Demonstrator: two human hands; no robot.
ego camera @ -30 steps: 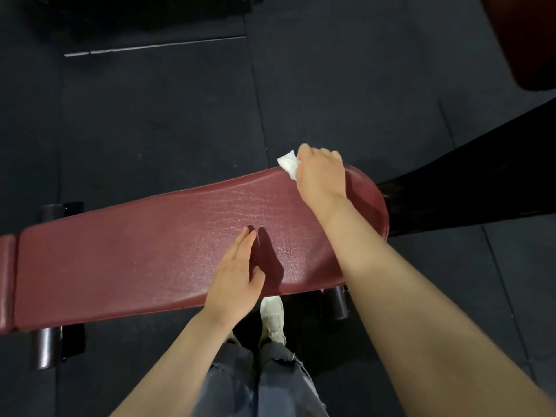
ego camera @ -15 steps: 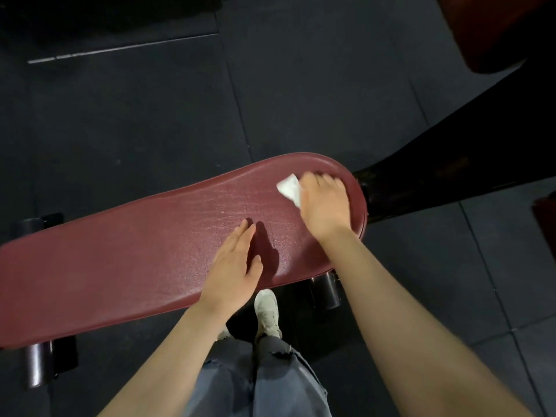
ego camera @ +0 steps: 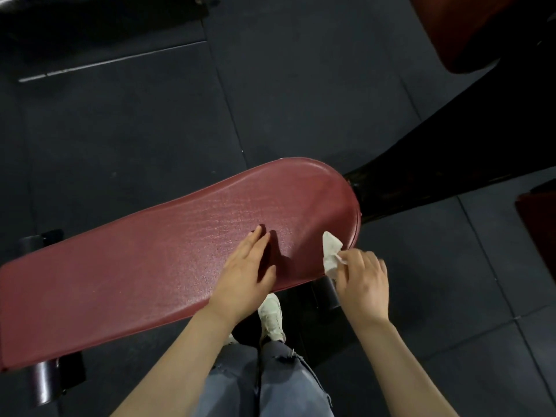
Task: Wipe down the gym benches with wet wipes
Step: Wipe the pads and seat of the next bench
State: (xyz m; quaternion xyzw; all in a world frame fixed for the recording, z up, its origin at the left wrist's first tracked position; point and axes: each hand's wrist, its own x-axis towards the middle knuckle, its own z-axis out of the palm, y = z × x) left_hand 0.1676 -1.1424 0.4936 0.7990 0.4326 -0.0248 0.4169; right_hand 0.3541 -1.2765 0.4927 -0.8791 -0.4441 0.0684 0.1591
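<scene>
A long dark-red padded bench [ego camera: 156,266] runs from the lower left to a rounded end at centre right. My left hand [ego camera: 245,272] rests flat on the pad near its front edge, fingers straight. My right hand [ego camera: 362,284] is at the pad's near right edge and grips a crumpled white wet wipe [ego camera: 331,254], which lies against the pad's rim. Part of the wipe is hidden under my fingers.
A black metal frame beam [ego camera: 451,164] rises from the bench's rounded end toward the upper right. Another red pad [ego camera: 469,28] sits at top right. Black cylindrical bench feet [ego camera: 45,383] stand on the dark rubber floor. My legs and white shoe [ego camera: 272,317] are below the bench.
My right hand has dragged the wipe from the far rounded end of the pad back across it to the near right edge. My left hand stays flat in place.
</scene>
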